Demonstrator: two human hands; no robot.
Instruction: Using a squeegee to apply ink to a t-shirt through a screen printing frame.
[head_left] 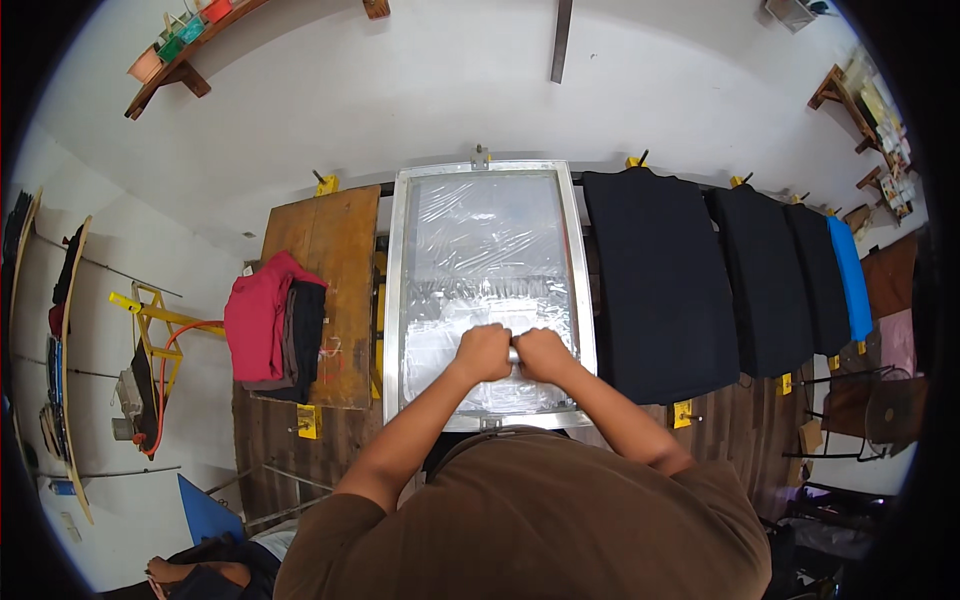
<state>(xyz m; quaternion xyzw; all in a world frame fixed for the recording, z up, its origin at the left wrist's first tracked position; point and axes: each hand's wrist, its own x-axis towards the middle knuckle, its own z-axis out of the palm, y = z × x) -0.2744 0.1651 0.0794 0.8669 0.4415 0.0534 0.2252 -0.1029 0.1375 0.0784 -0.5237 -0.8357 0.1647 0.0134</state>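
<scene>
At frame centre: left hand (pixel 484 352) and right hand (pixel 541 354) side by side, both fists clamped on grey squeegee handle (pixel 513 354), mostly hidden. Handle sits over lower half of aluminium-framed printing screen (pixel 487 290) with clear film. At 9 o'clock: bare wooden platen (pixel 335 250) carrying red and dark folded garments (pixel 272 330). At 3 o'clock: black shirt (pixel 660 285) on adjoining platen, further dark shirts beyond.

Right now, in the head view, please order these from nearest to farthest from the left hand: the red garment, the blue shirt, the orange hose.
From the left hand:
1. Red garment, on the wooden board to the left.
2. Orange hose, farther left, by the yellow stand.
3. Blue shirt, far right, last in the hanging row.
</scene>
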